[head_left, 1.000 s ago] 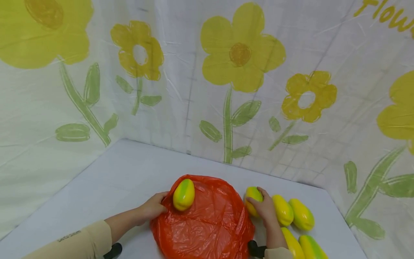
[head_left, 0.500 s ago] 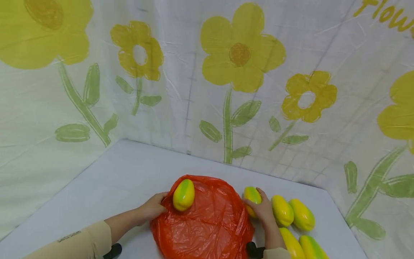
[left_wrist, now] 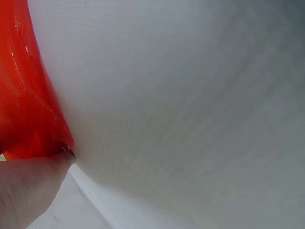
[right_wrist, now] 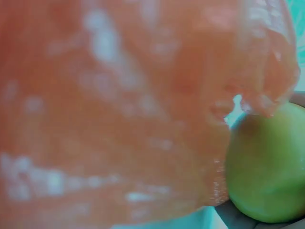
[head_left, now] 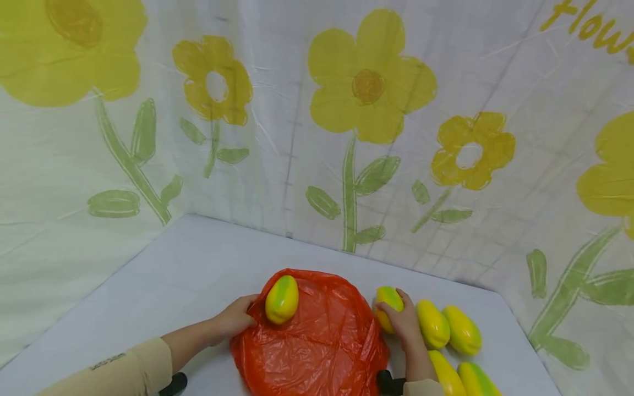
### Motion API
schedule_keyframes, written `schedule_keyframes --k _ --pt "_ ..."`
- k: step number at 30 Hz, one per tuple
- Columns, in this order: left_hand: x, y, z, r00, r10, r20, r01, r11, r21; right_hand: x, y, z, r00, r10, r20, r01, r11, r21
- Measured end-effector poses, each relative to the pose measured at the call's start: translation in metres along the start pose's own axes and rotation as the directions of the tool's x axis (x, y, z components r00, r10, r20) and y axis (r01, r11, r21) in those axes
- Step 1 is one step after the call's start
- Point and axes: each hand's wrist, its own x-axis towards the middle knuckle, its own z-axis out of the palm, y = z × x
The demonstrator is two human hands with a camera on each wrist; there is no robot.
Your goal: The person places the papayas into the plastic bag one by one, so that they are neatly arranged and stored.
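An orange plastic bag [head_left: 317, 341] lies crumpled on the white table [head_left: 188, 264]. One yellow-green mango [head_left: 282, 298] sits on the bag's far left part. My left hand [head_left: 235, 318] pinches the bag's left edge [left_wrist: 28, 119] beside that mango. My right hand [head_left: 403, 322] grips a second mango [head_left: 387, 305] just off the bag's right edge; in the right wrist view this mango [right_wrist: 267, 167] shows green against the blurred bag [right_wrist: 119, 109].
Several more yellow-green mangoes [head_left: 448, 335] lie in a cluster on the table right of my right hand. A flower-printed sheet [head_left: 366, 110] walls the table at the back and both sides. Black wrist straps [head_left: 388, 382] show near the bottom edge.
My right hand with its mango has shifted slightly, staying beside the bag's right edge. The left hand and the mango on the bag have not moved.
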Motion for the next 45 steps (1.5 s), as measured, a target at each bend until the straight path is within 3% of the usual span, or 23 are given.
schedule_keyframes --k 11,22,32,39,45 --pt "0.001 -0.002 0.000 1.000 -0.002 0.000 0.002 1.000 0.003 -0.004 -0.020 -0.010 1.000 0.015 -0.017 -0.015 1.000 -0.015" --pt "0.002 -0.001 0.000 1.000 -0.002 -0.003 0.002 1.000 0.007 -0.006 -0.043 0.000 0.999 -0.018 -0.036 0.020 0.999 0.046" --pt "0.000 0.000 0.000 1.000 -0.004 -0.005 0.005 1.000 0.008 -0.009 -0.068 0.037 0.997 -0.063 -0.046 0.067 0.993 0.095" --pt "0.001 -0.001 0.000 1.000 -0.007 -0.015 0.007 1.000 0.011 -0.007 -0.075 0.067 0.992 -0.115 -0.051 0.117 0.992 0.043" --pt "0.001 -0.001 0.000 1.000 -0.011 -0.020 0.011 1.000 0.010 -0.011 -0.075 0.091 0.989 -0.144 -0.034 0.146 0.987 0.066"
